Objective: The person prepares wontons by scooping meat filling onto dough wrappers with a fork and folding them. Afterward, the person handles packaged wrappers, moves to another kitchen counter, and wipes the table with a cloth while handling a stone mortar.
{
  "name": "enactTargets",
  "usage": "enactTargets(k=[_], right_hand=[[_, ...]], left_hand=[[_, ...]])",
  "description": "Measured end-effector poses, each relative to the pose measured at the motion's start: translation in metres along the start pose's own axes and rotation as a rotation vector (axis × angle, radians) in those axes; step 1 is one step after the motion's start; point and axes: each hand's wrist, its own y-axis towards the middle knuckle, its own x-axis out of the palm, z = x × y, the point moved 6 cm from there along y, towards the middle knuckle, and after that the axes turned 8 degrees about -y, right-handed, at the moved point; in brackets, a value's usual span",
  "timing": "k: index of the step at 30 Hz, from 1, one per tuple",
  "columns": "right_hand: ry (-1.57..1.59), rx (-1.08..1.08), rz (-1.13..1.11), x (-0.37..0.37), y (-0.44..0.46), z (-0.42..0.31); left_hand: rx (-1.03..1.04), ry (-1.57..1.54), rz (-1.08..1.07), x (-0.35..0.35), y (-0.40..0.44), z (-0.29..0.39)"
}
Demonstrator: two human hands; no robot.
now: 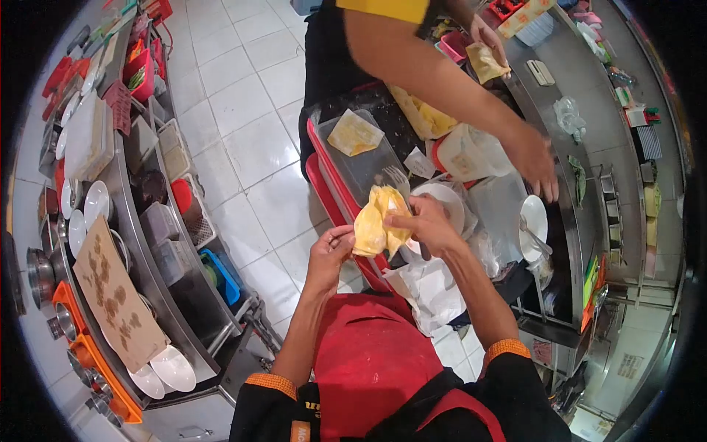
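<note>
A soft, yellow, folded sheet that looks like a thin dough wrapper [381, 225] hangs between my hands above the work surface. At its lower left edge, the fingers of my left hand [329, 254] are closed in a pinch. My right hand [428, 223] grips its right side with thumb and fingers. A metal fork [396, 178] shows its tines just above that hand, and it appears to be tucked in the same grip; its middle is hidden. Beyond my hands, a flat yellow sheet [355, 133] lies in a clear plastic tray [339, 166].
Across from me, a co-worker's arm [442, 66] reaches over the table; their other hand holds a yellow sheet [486, 62]. Nearby are a white tub [475, 151], a white bowl with a spoon [533, 221] and white paper [434, 295]. Steel shelving [158, 254] stands left.
</note>
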Motion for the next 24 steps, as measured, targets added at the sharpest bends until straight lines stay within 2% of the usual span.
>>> enactTargets(k=[2, 4, 5, 6, 8, 12, 14, 17, 19, 20, 22, 23, 24], right_hand=[[0.072, 0.025, -0.007, 0.001, 0.017, -0.01], [0.289, -0.05, 0.047, -0.008, 0.047, -0.014], [0.234, -0.039, 0.075, -0.02, 0.065, -0.014], [0.04, -0.04, 0.188, -0.03, 0.062, -0.033], [-0.164, -0.191, 0.472, -0.059, 0.092, -0.003], [-0.192, -0.169, 0.491, -0.074, 0.06, 0.042], [-0.676, -0.485, 0.701, -0.068, 0.004, 0.024], [-0.708, -0.392, 0.673, -0.052, -0.057, 0.044], [-0.892, -0.005, 0.494, -0.039, -0.074, 0.071], [-0.885, 0.013, 0.505, -0.037, -0.079, 0.08], [-0.956, -0.096, 0.63, -0.035, -0.08, 0.105], [-0.884, -0.22, 0.683, -0.036, -0.071, 0.117], [-0.88, -0.18, 0.709, -0.035, -0.066, 0.115]], left_hand=[[0.023, -0.292, 0.003, 0.001, 0.006, 0.017], [0.073, -0.251, 0.016, 0.0, 0.012, 0.037], [0.122, -0.199, 0.073, -0.007, 0.014, 0.046], [0.17, -0.148, 0.129, -0.015, 0.014, 0.054], [0.186, -0.105, 0.14, -0.033, 0.008, 0.059], [0.145, -0.076, 0.296, -0.077, -0.015, 0.04], [0.097, -0.091, 0.35, -0.091, -0.025, 0.023], [0.019, -0.067, 0.436, -0.113, -0.034, -0.004], [-0.002, -0.06, 0.418, -0.11, -0.031, -0.013], [-0.014, -0.052, 0.405, -0.107, -0.03, -0.016], [-0.012, -0.014, 0.367, -0.094, -0.026, -0.014], [0.001, 0.013, 0.336, -0.083, -0.021, -0.013], [0.02, 0.035, 0.297, -0.076, -0.017, -0.013]])
